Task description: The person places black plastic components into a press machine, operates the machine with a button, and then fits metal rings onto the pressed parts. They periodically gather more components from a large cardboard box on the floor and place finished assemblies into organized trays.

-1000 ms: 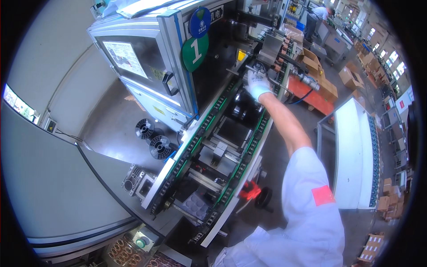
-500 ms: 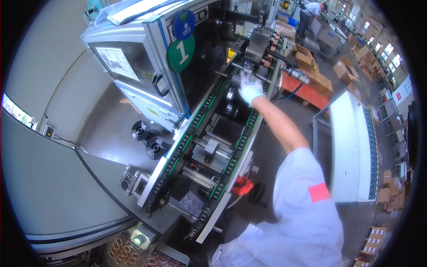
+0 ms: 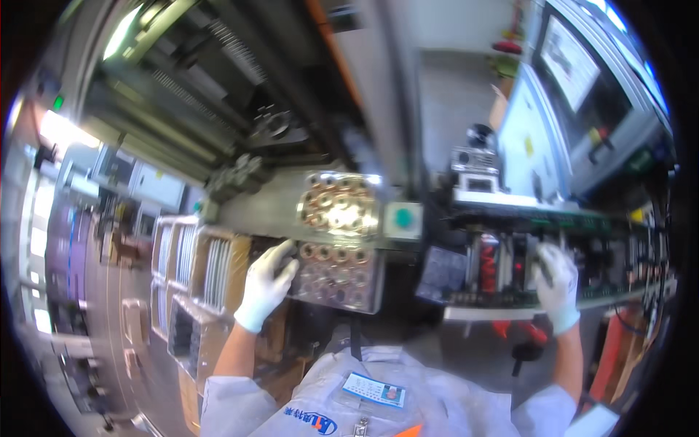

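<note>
My left hand (image 3: 268,285), in a white glove, hovers at the left edge of a clear plastic tray (image 3: 331,300). Its thumb and fingers are apart with nothing visible between them. Copper-coloured rings (image 3: 333,253) stand in a row in this near tray. Just beyond, a second group of copper-coloured rings (image 3: 336,207) sits under bright glare. My right hand (image 3: 558,284), also gloved, is over the chain conveyor (image 3: 510,291) on the right. Its fingers point away from me and are smeared by motion, so I cannot see whether they hold anything.
A green button on a white box (image 3: 403,221) stands right of the trays. An empty-looking pocketed plastic sheet (image 3: 443,274) lies at the conveyor's left end. Cartons of upright pale sheets (image 3: 216,269) stand at left. A machine frame rises behind, and a cabinet (image 3: 535,138) at far right.
My view has swung left from the conveyor to the ring trays. The gloved hand that was reaching far along the conveyor is no longer stretched out; both hands now show.
</note>
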Demonstrator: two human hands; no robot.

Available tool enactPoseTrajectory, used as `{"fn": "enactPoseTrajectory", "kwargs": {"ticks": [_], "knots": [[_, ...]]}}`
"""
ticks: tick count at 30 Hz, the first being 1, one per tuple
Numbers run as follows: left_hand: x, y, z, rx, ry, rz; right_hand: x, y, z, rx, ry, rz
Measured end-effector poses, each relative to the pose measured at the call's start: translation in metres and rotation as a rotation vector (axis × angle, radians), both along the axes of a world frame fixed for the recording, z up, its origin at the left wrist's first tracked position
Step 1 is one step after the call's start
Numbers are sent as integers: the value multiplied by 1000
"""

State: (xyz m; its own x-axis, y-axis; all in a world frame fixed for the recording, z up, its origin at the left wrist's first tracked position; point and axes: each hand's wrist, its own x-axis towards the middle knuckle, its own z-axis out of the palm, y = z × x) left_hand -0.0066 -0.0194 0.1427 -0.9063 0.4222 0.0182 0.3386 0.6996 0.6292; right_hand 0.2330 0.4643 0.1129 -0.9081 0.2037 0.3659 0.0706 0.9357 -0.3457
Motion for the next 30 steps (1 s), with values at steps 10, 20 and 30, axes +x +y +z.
{"fn": "enactPoseTrajectory", "kwargs": {"ticks": [10, 20, 30], "knots": [[-80, -253, -23, 63, 8, 126, -177, -327, 11, -119, -87, 644], [-131, -391, -47, 141, -114, 293, -319, -477, -116, 265, -367, 637], [-107, -405, -80, 59, -196, 286, -337, -476, -92, 279, -466, 594]]}}
